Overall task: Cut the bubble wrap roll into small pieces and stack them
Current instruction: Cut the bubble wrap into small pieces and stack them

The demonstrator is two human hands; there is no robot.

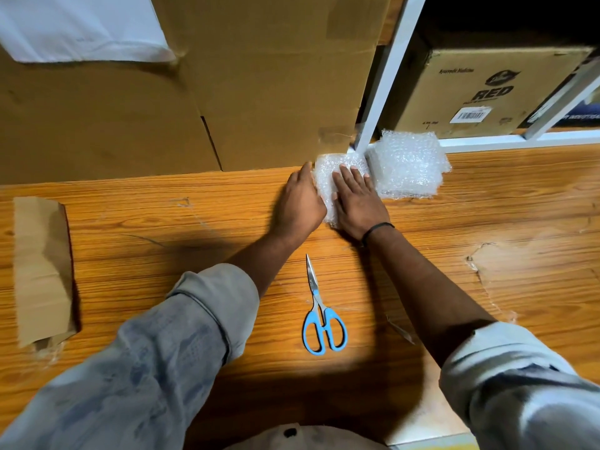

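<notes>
Pressing down with straight fingers, a person's right hand (357,203) flattens a small bubble wrap piece (328,172) on the wooden table (487,222). The left hand (300,203) sits against the piece's left edge, and whether its fingers curl under the wrap cannot be told from here. The piece lies just beside a taller stack of cut pieces (409,167), at the foot of a cardboard box (259,92) and a white shelf post (383,86). Its longer side appears to run away from the person, toward the box. To stack it well, the piece likely needs squaring between both palms, then lifting level so its edges match the stack's. The blue-handled scissors (319,306) lie closed between the forearms, tips pointing away and handles nearest the person. A brown paper bag (42,267) rests well apart at the left.
</notes>
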